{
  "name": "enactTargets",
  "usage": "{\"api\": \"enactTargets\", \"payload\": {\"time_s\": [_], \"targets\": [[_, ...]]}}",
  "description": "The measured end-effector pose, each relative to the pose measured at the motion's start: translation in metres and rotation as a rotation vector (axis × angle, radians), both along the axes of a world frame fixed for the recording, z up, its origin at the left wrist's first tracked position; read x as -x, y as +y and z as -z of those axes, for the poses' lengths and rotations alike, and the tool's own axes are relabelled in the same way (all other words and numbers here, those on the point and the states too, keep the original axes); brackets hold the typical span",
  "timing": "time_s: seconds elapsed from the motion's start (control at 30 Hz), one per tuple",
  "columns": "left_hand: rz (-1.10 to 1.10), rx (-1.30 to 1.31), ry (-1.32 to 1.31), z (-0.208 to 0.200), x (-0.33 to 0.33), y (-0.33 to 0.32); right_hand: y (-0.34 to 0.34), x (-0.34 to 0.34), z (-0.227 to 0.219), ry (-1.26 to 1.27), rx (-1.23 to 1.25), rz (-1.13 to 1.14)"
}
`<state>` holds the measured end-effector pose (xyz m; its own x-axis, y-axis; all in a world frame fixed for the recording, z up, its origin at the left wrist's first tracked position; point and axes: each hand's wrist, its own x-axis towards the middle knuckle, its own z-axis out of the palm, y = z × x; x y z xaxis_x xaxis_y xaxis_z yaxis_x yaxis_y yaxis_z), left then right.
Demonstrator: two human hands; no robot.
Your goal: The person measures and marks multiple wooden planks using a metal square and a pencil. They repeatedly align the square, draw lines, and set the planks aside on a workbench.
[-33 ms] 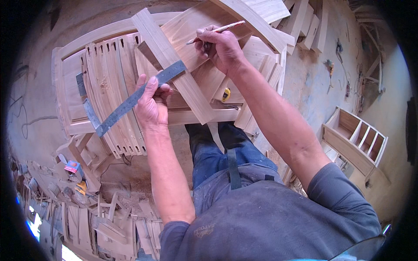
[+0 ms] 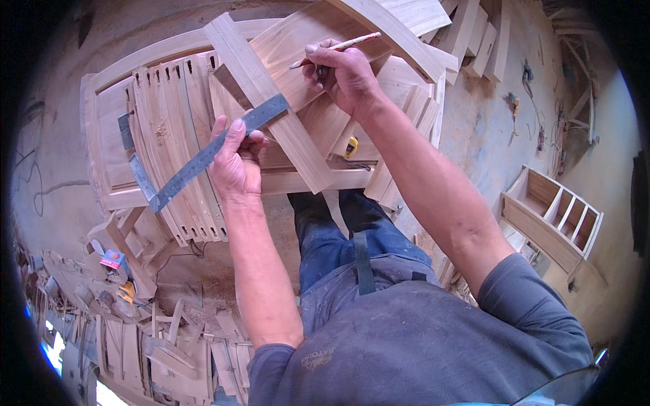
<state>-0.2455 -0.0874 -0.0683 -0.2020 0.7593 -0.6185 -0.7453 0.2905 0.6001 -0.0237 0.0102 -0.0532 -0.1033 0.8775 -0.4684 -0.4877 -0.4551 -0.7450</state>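
My left hand (image 2: 237, 159) grips a dark metal carpenter's square (image 2: 196, 166), thumb on top of its long arm. One end of the square lies across a pale wooden board (image 2: 271, 95) that slants over the workpiece; its short arm rests above several slotted wooden rails (image 2: 183, 128). Pinched in my right hand (image 2: 342, 74) is a pencil (image 2: 359, 40), tip pointing left, held above a wide wooden panel (image 2: 291, 47) and apart from the slanting board. Beneath everything is a pale wooden frame (image 2: 122, 199). A yellow tape measure (image 2: 351, 147) sits right of the board.
Loose boards (image 2: 477, 40) are stacked at the far right. On the floor to the right stands a wooden box with dividers (image 2: 552, 216). Wood offcuts (image 2: 176, 362) cover the lower left, near a small stool-like frame (image 2: 132, 260) carrying a small carton (image 2: 115, 260). Cables cross the floor.
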Motion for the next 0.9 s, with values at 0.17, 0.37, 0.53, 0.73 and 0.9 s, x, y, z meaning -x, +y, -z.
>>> {"api": "enactTargets", "payload": {"time_s": [0.17, 0.37, 0.53, 0.73, 0.9], "targets": [[-0.013, -0.006, 0.000, 0.002, -0.001, -0.002, -0.001, 0.000, 0.001, -0.019, -0.004, -0.007], [-0.021, 0.010, 0.020, 0.001, -0.003, -0.002, -0.002, 0.003, 0.001, -0.107, -0.002, -0.035], [-0.024, -0.002, 0.011, 0.004, -0.003, -0.001, -0.003, 0.003, 0.003, -0.129, -0.014, -0.044], [-0.034, -0.024, 0.039, 0.005, -0.003, 0.000, -0.004, 0.005, 0.000, -0.143, -0.042, -0.084], [-0.030, 0.000, 0.059, 0.005, -0.004, -0.001, -0.004, 0.011, -0.008, -0.265, -0.048, -0.134]]}}
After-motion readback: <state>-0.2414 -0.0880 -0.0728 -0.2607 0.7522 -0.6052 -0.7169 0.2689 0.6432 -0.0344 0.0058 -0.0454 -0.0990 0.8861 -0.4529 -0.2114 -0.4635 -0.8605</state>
